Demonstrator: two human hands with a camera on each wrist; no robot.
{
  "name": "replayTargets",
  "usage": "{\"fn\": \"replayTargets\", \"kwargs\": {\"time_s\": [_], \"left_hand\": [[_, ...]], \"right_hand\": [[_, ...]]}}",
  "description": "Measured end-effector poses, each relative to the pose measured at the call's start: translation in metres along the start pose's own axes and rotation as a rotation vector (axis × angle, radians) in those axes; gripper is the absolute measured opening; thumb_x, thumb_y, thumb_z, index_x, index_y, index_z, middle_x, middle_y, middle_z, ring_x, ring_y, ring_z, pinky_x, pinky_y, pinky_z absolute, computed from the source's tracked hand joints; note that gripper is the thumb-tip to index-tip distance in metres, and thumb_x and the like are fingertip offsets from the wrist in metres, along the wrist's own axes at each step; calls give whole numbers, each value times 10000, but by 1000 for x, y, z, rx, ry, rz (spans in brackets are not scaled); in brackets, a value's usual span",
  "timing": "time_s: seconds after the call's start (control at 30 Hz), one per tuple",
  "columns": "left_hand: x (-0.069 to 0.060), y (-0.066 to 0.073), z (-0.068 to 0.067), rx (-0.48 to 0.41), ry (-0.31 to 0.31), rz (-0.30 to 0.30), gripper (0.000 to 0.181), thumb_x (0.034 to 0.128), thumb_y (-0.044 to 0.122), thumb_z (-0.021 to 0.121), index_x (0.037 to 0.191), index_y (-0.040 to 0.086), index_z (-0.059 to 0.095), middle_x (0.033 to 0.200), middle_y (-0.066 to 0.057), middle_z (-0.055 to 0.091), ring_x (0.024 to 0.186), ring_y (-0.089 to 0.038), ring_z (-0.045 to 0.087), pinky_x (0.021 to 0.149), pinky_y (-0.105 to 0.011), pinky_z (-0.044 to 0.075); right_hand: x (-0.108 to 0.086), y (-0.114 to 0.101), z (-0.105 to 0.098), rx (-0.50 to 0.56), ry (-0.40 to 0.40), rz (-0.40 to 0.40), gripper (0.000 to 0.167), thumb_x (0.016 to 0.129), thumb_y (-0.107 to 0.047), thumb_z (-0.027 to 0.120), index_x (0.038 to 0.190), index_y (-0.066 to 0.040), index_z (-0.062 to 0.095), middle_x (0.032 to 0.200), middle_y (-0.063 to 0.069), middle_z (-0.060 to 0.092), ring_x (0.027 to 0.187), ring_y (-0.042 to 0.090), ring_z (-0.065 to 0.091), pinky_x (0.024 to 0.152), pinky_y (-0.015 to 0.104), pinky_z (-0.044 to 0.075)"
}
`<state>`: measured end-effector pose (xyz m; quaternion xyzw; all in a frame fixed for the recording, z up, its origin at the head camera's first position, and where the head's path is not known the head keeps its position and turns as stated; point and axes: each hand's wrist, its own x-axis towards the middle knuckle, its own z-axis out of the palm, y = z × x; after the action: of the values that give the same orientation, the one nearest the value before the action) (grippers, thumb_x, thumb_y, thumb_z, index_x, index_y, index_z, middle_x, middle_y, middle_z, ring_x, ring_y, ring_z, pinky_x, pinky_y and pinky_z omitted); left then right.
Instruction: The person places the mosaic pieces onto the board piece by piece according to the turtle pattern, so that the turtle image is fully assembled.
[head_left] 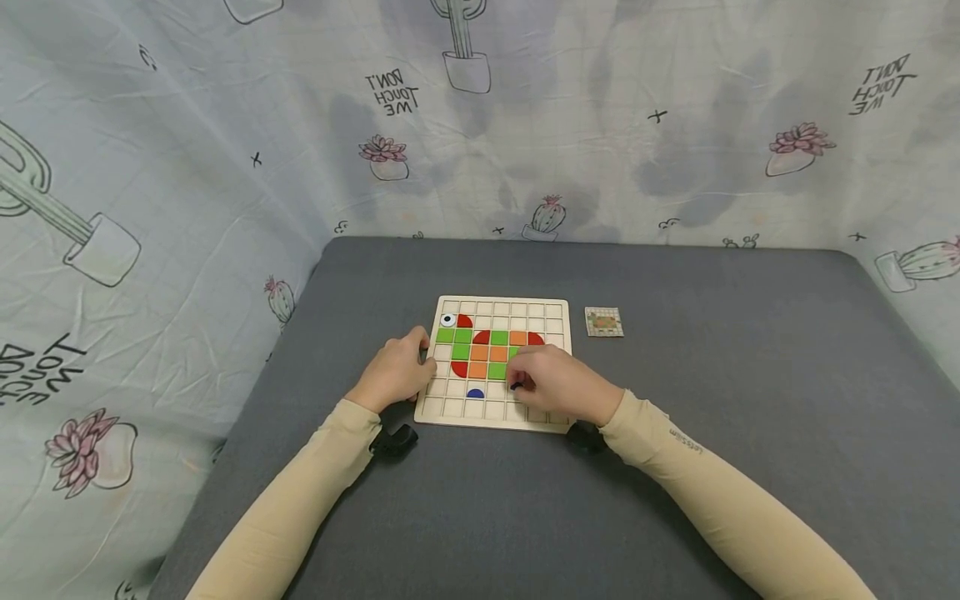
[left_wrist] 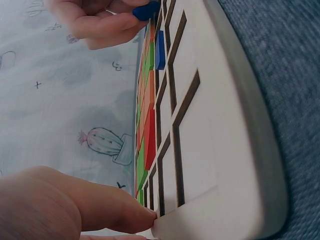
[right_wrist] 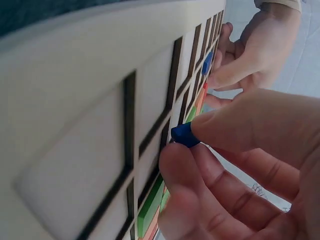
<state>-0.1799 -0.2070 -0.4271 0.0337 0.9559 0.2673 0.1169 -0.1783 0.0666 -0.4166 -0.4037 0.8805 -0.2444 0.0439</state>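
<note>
A pale wooden grid board (head_left: 456,408) lies on the table. Its left edge is held by my left hand (head_left: 393,367), the thumb (left_wrist: 120,207) on the rim. My right hand (head_left: 561,383) pinches a small blue piece (right_wrist: 184,135) between thumb and fingertips, just over the lower right cells. Another blue half-round piece (head_left: 476,394) sits in a lower cell. Green squares (head_left: 461,352), orange squares (head_left: 478,352) and red rounded pieces (head_left: 464,321) fill the middle and upper left cells, with a white eye piece (head_left: 447,320) among them. The right hand hides some cells.
A small square card (head_left: 603,322) with a printed pattern lies to the right of the board. The grey table (head_left: 480,517) reaches back to a patterned cloth (head_left: 600,125) that hangs behind and on the left.
</note>
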Motion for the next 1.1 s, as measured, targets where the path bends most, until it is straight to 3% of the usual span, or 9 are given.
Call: {"fn": "replayTargets", "kwargs": {"time_s": [0.73, 1.1], "left_hand": [[1, 0, 0, -2, -9, -11, 299, 1022, 171, 581, 1275, 19, 533, 661, -66, 608, 485, -151, 613, 482, -287, 447], [0, 1, -1, -9, -6, -9, 297, 1020, 170, 585, 1271, 21, 532, 664, -68, 606, 481, -153, 611, 480, -287, 441]], "right_hand": [[-3, -1, 6, -8, -39, -19, 145, 862, 9, 717, 900, -115, 782, 895, -11, 723, 795, 88, 606, 748, 255, 526], [-12, 5, -11, 44, 52, 5, 82, 911, -101, 765, 988, -113, 792, 951, -20, 705, 793, 123, 630, 717, 263, 521]]}}
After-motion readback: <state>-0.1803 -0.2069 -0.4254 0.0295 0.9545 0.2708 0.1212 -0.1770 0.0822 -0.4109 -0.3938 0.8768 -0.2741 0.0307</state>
